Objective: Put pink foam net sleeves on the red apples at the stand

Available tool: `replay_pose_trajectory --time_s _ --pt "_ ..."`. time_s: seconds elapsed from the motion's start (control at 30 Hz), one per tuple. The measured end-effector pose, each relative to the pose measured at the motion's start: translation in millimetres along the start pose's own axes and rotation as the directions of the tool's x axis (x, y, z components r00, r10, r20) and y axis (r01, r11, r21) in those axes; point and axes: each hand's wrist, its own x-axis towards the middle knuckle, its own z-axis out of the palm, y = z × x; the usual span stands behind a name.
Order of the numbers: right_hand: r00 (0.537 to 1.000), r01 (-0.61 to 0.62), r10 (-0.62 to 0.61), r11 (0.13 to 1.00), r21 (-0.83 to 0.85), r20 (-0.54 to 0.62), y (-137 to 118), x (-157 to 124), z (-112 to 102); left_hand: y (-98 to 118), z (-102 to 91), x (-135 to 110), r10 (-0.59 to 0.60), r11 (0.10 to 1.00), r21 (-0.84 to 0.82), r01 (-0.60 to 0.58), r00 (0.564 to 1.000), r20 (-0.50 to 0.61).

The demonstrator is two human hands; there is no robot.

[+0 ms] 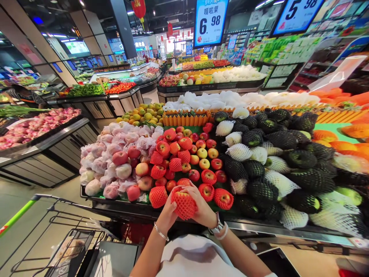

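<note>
Both my hands hold one apple wrapped in a red foam net [183, 204] at the front edge of a fruit display stand [121, 206]. My left hand [167, 215] cups its left side, and my right hand [201, 207] wraps over its top and right side, fingers curled round it. A bracelet sits on my left wrist and a watch on my right. Right behind my hands lies a heap of red apples [187, 157], some in red nets, some bare.
Pink-wrapped fruit [115, 154] lies left of the apples; fruit in black and white nets [273, 161] lies right. A shopping cart [57, 238] stands at lower left. More produce stands and hanging price signs [210, 21] fill the background, with an aisle at left.
</note>
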Motion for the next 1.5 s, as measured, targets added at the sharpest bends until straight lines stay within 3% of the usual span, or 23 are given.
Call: replay_pose_trajectory --time_s 0.2,0.3,0.37,0.43,0.5,0.53,0.6,0.67,0.7,0.8,0.93,1.03,1.13,1.2,1.23,1.37,1.43,1.5 --pt "0.989 0.149 -0.151 0.985 -0.086 -0.013 -4.6 0.8 0.9 5.6 -1.2 -6.6 -0.003 0.998 0.069 -0.002 0.997 0.081" --pt "0.994 0.109 -0.105 0.973 -0.201 0.033 -2.5 -2.7 4.4 1.4 -2.4 -5.4 0.019 0.995 0.096 -0.026 0.997 0.074" --pt "0.996 0.053 -0.035 0.972 -0.230 0.084 -1.0 -5.3 3.7 -3.2 -3.1 -3.8 0.057 0.992 0.110 -0.059 0.998 0.013" --pt "0.986 -0.006 0.031 0.988 -0.152 0.161 1.1 -6.2 -0.7 -6.0 -3.1 -2.4 0.134 0.981 0.152 -0.124 0.989 -0.059" --pt "0.975 -0.081 0.072 0.996 0.036 0.212 3.6 -4.3 -6.5 -5.5 -2.2 -1.5 0.262 0.940 0.249 -0.231 0.960 -0.101" --pt "0.980 -0.117 0.089 0.982 0.148 0.179 4.6 -2.4 -8.5 -4.5 -1.3 -1.4 0.335 0.905 0.315 -0.287 0.936 -0.109" --pt "0.982 -0.167 0.188 0.923 0.347 -0.027 4.4 1.8 -8.3 -3.3 1.1 -1.9 0.442 0.819 0.452 -0.354 0.891 -0.103" --pt "0.907 -0.168 0.324 0.864 0.474 -0.269 -1.2 4.1 -1.6 -6.0 4.4 -3.3 0.474 0.758 0.536 -0.373 0.879 -0.059" --pt "0.866 -0.172 0.373 0.847 0.504 -0.332 -6.2 3.6 3.6 -9.2 6.6 -4.3 0.477 0.740 0.549 -0.389 0.878 -0.021" --pt "0.798 -0.241 0.445 0.854 0.461 -0.406 -25.0 -4.1 20.2 -23.9 15.1 -6.6 0.468 0.734 0.526 -0.430 0.881 0.068" --pt "0.673 -0.256 0.477 0.867 0.427 -0.565 -39.8 -13.7 28.1 -40.6 27.1 -5.1 0.449 0.790 0.473 -0.391 0.894 -0.010" --pt "0.670 -0.234 0.515 0.830 0.506 -0.535 -40.5 -11.9 23.9 -45.2 28.8 -2.9 0.499 0.775 0.475 -0.417 0.865 -0.053" --pt "0.699 -0.239 0.541 0.793 0.560 -0.467 -35.0 -6.7 18.6 -44.9 20.1 1.5 0.577 0.665 0.585 -0.464 0.817 -0.007" --pt "0.746 -0.212 0.540 0.748 0.629 -0.390 -27.8 -3.2 16.0 -43.2 11.6 7.3 0.621 0.554 0.662 -0.505 0.780 0.076" --pt "0.746 -0.194 0.556 0.708 0.679 -0.366 -23.8 -1.7 14.5 -42.5 8.0 10.6 0.634 0.499 0.688 -0.527 0.763 0.125" --pt "0.609 -0.106 0.688 0.565 0.819 -0.396 -18.2 -0.9 2.8 -45.4 3.2 21.5 0.607 0.332 0.746 -0.576 0.737 0.299" --pt "0.632 -0.128 0.669 0.588 0.798 -0.392 -25.5 -4.6 -6.4 -52.1 5.7 25.2 0.604 0.259 0.746 -0.613 0.706 0.370" --pt "0.684 -0.094 0.610 0.619 0.780 -0.401 -34.2 -9.5 -13.7 -60.1 10.0 28.8 0.653 0.193 0.725 -0.662 0.638 0.408"
